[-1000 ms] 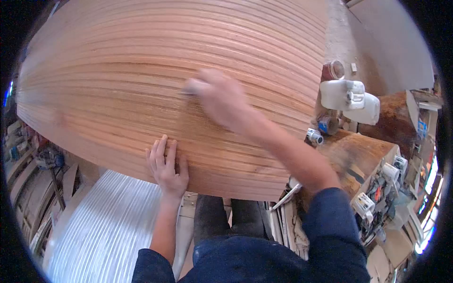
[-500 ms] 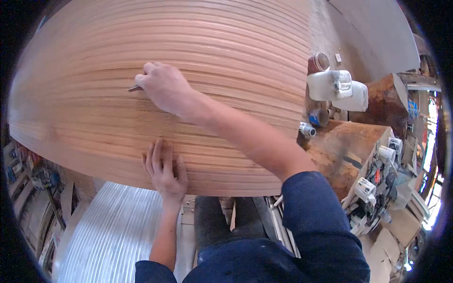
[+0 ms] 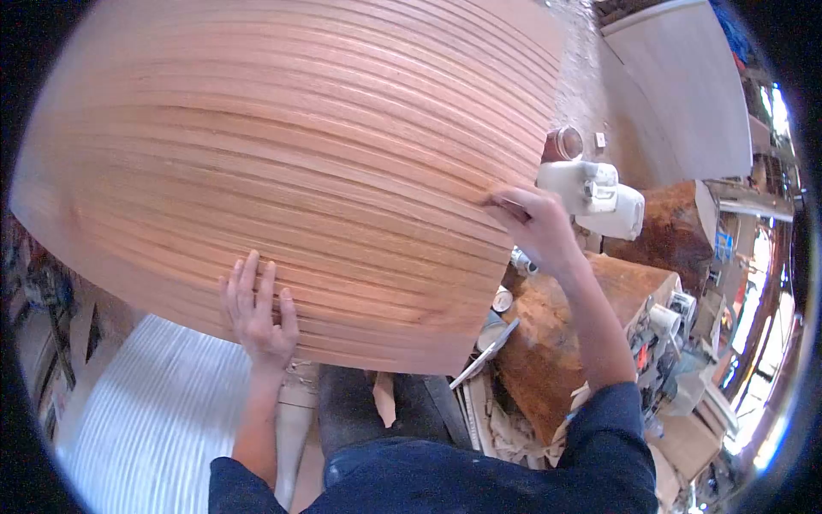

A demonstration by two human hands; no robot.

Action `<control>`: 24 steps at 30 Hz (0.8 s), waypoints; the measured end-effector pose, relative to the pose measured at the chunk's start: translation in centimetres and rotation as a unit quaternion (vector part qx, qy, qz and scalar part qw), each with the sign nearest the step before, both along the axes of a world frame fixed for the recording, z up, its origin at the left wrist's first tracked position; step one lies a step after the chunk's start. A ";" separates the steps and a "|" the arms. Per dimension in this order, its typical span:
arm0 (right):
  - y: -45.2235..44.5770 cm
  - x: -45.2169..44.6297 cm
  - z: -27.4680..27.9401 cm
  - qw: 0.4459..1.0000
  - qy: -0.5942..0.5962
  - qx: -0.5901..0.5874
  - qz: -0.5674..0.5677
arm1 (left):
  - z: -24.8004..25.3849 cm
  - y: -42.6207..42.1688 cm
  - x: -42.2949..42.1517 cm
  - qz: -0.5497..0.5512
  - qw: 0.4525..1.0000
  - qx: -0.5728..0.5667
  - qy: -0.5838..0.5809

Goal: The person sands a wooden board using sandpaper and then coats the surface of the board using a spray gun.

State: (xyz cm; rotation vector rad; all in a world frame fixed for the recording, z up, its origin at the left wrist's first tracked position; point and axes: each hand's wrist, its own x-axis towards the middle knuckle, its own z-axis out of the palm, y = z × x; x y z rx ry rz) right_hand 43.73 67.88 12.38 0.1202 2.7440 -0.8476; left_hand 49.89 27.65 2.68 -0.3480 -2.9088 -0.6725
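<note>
A broad wooden panel (image 3: 325,154) with long parallel grooves fills most of the view. Near its front edge my left hand (image 3: 264,321) lies flat on the wood, fingers spread, holding nothing. At the panel's right edge my right hand (image 3: 541,230) is closed with the fingertips pinched together on a small thin piece (image 3: 495,200). It looks like folded sandpaper and is mostly hidden by the fingers. The piece is at the end of the grooves.
White plastic jugs (image 3: 575,190) and a jar (image 3: 565,142) stand beyond the right edge. A brown wooden block (image 3: 556,334) lies below them, near cluttered scraps and tubs. A pale ribbed panel (image 3: 158,411) is at lower left. A light board (image 3: 685,94) stands at upper right.
My right hand has swept from the left-middle of the panel to its right edge, still pinching the piece. My left hand stays on the wood near the front edge; the view has shifted and turned.
</note>
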 end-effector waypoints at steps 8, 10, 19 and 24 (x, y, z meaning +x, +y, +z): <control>4.2 -1.7 -4.8 0.987 0.028 -0.061 0.144 | -0.3 1.0 -0.9 0.027 0.999 -0.032 0.017; 1.8 -3.3 -6.0 0.978 0.069 -0.078 0.181 | 0.0 1.1 -0.8 0.023 0.999 -0.024 0.002; -9.6 -9.6 -8.9 0.928 0.227 -0.145 0.258 | 0.8 1.8 -1.2 0.052 0.998 -0.028 0.014; -1.4 -3.2 -6.7 0.940 0.189 -0.148 0.242 | 1.2 2.1 -0.4 0.077 0.996 -0.034 0.013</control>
